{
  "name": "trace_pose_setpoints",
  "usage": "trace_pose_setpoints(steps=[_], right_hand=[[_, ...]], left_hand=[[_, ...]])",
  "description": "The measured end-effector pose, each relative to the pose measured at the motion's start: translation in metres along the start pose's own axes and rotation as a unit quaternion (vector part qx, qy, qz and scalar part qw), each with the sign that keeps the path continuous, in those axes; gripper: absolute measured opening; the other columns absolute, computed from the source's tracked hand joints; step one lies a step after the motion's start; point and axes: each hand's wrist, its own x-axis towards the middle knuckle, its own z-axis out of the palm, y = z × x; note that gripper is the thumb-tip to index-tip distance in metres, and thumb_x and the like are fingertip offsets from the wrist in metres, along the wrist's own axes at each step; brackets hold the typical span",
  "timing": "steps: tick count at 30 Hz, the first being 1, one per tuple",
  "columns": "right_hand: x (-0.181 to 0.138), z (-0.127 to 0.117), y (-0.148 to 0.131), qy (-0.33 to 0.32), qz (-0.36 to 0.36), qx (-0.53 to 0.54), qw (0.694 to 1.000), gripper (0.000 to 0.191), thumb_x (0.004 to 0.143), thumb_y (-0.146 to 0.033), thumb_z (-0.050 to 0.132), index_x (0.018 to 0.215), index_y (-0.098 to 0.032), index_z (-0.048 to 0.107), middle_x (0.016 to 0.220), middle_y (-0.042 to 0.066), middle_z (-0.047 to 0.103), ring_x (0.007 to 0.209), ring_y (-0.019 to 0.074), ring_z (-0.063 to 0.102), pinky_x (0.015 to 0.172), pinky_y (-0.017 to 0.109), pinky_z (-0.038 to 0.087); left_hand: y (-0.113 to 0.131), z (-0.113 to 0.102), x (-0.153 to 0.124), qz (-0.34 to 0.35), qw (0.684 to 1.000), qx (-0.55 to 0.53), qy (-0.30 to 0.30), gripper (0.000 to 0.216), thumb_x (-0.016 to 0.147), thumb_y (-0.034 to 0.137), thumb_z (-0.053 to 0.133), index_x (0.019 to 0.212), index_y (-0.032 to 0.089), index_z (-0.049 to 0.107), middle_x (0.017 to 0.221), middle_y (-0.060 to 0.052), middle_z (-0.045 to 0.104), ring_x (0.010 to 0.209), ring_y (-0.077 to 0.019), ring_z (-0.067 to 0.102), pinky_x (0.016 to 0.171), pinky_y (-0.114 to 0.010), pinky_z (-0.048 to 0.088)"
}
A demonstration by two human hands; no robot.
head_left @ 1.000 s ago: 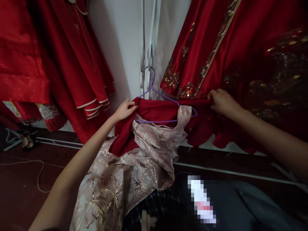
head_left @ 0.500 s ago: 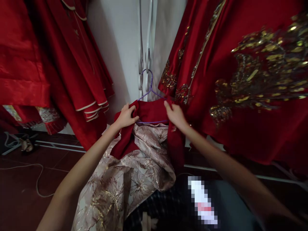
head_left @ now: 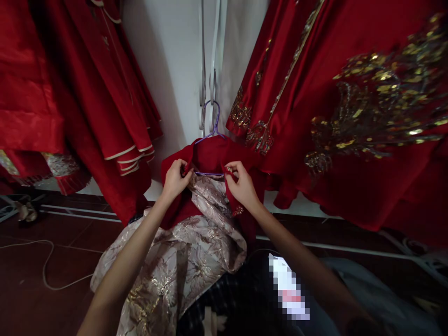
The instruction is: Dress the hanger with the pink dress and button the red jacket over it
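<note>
A small red jacket (head_left: pixel 212 154) hangs on a thin purple hanger (head_left: pixel 216 128), its front parted. My left hand (head_left: pixel 177 179) grips the jacket's left front edge with fingers bent round the cloth. On the other side, my right hand (head_left: pixel 241 184) pinches the opposite front edge, close to some small beaded trim. Between the hands, a pale pink brocade skirt (head_left: pixel 201 266) with gold flowers is draped over the hanger's lower bar and spreads down toward my lap.
Red garments (head_left: pixel 105 93) hang at the left. Large red garments with gold sequins (head_left: pixel 381 102) hang at the right. White rack bars (head_left: pixel 80 212) run low above the dark floor. A pale cable (head_left: pixel 45 261) and gold shoes (head_left: pixel 26 212) lie at the left.
Both hands have moved down and closer together along the jacket's front edges. The jacket now sits over the hanger's shoulders, covering more of them. The view has shifted slightly.
</note>
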Motion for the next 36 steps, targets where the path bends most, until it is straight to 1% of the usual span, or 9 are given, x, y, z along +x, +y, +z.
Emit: trace_pose_setpoints(steps=[5,9,11,14,18,21,24,28,36], right_hand=[[0.010,0.007,0.000,-0.060,0.016,0.026,0.998,0.021,0.069,-0.026,0.051,0.087,-0.023,0.041,0.077,0.001,0.053,0.072,0.0163,0.053,0.068,0.027,0.042],[0.007,0.029,-0.007,-0.084,0.021,0.046,0.995,0.014,0.069,-0.028,0.045,0.082,-0.024,0.042,0.076,0.001,0.052,0.074,0.0172,0.052,0.068,0.028,0.040],[0.001,0.038,-0.009,-0.076,0.033,0.063,0.995,0.010,0.070,-0.028,0.043,0.079,-0.024,0.041,0.073,0.000,0.050,0.072,0.0176,0.050,0.067,0.028,0.039],[-0.013,0.043,-0.007,-0.041,0.032,0.128,0.990,0.012,0.070,-0.027,0.044,0.081,-0.025,0.040,0.074,0.000,0.049,0.073,0.0180,0.051,0.068,0.029,0.041],[-0.032,0.037,0.000,-0.026,0.038,0.170,0.984,0.029,0.070,-0.027,0.052,0.097,-0.027,0.041,0.089,0.002,0.051,0.084,0.0188,0.053,0.070,0.030,0.045],[-0.039,0.036,0.007,-0.040,0.050,0.184,0.981,0.036,0.072,-0.032,0.055,0.105,-0.029,0.042,0.102,0.004,0.052,0.088,0.0186,0.053,0.071,0.030,0.047],[-0.040,0.039,0.010,-0.026,0.055,0.200,0.978,0.030,0.078,-0.035,0.052,0.105,-0.028,0.045,0.105,0.005,0.054,0.089,0.0180,0.055,0.077,0.032,0.048],[-0.041,0.043,0.008,0.002,0.041,0.213,0.976,0.024,0.081,-0.035,0.052,0.103,-0.026,0.049,0.103,0.005,0.057,0.088,0.0173,0.057,0.078,0.031,0.048],[-0.041,0.042,0.006,0.007,0.006,0.218,0.976,0.021,0.084,-0.032,0.052,0.102,-0.022,0.057,0.101,0.005,0.061,0.086,0.0144,0.058,0.075,0.027,0.048]], left_hand=[[0.015,0.001,0.004,-0.041,0.997,-0.066,-0.006,0.015,0.077,0.033,0.050,0.085,0.020,0.049,0.070,0.002,0.053,0.062,-0.0126,0.047,0.063,-0.024,0.038],[0.037,0.001,0.005,0.061,0.985,-0.098,-0.132,0.008,0.070,0.019,0.050,0.078,0.020,0.049,0.071,0.000,0.055,0.066,-0.0141,0.048,0.064,-0.025,0.038],[0.044,0.005,-0.003,0.090,0.975,-0.111,-0.168,0.011,0.067,0.015,0.049,0.077,0.020,0.048,0.075,-0.001,0.056,0.068,-0.0155,0.050,0.066,-0.027,0.038],[0.046,0.017,-0.024,0.055,0.977,-0.161,-0.129,0.020,0.067,0.012,0.050,0.085,0.021,0.046,0.081,-0.002,0.056,0.073,-0.0160,0.051,0.069,-0.028,0.041],[0.041,0.035,-0.048,-0.019,0.970,-0.240,-0.042,0.028,0.071,0.012,0.051,0.096,0.022,0.042,0.090,-0.003,0.055,0.083,-0.0159,0.055,0.078,-0.030,0.043],[0.034,0.041,-0.053,-0.051,0.957,-0.285,0.002,0.029,0.073,0.019,0.056,0.098,0.023,0.041,0.092,-0.004,0.055,0.087,-0.0152,0.056,0.081,-0.030,0.044],[0.027,0.038,-0.051,-0.093,0.939,-0.328,0.038,0.028,0.073,0.028,0.061,0.092,0.023,0.041,0.087,-0.002,0.056,0.082,-0.0140,0.058,0.078,-0.029,0.047],[0.023,0.033,-0.052,-0.097,0.930,-0.353,0.015,0.021,0.073,0.030,0.063,0.078,0.020,0.046,0.080,-0.001,0.057,0.077,-0.0130,0.059,0.076,-0.028,0.048],[0.032,0.024,-0.055,-0.038,0.935,-0.352,-0.021,0.014,0.075,0.017,0.056,0.088,0.017,0.061,0.090,-0.004,0.066,0.086,-0.0149,0.063,0.083,-0.030,0.049]])
